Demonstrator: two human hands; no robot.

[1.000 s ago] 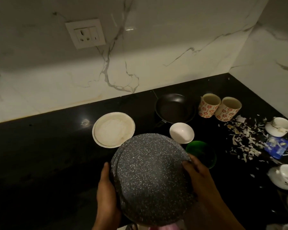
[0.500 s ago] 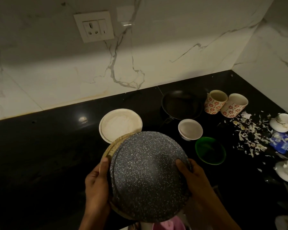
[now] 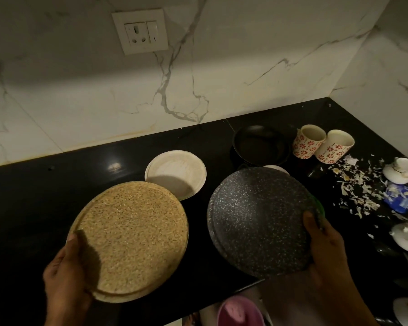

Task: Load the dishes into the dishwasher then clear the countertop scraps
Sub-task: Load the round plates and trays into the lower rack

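Plates are split between the two hands above the black counter (image 3: 57, 184). The left hand (image 3: 66, 271) grips a tan speckled plate (image 3: 132, 238) at its near-left rim, thumb lying on top, the plate tilted toward the wall. The right hand (image 3: 325, 245) pinches a dark speckled plate (image 3: 257, 220) at its right rim, thumb on top; a second dark rim shows just under its left edge. Beyond the tan plate a white plate (image 3: 177, 172) sits on the counter. Farther back stand a black pan (image 3: 260, 147) and two flowered mugs (image 3: 323, 144), touching each other. A green bowl (image 3: 319, 205) peeks out under the dark plate. Pale scraps (image 3: 356, 187) lie scattered to the right, around a blue wrapper (image 3: 398, 198) and white cups on saucers (image 3: 400, 172).
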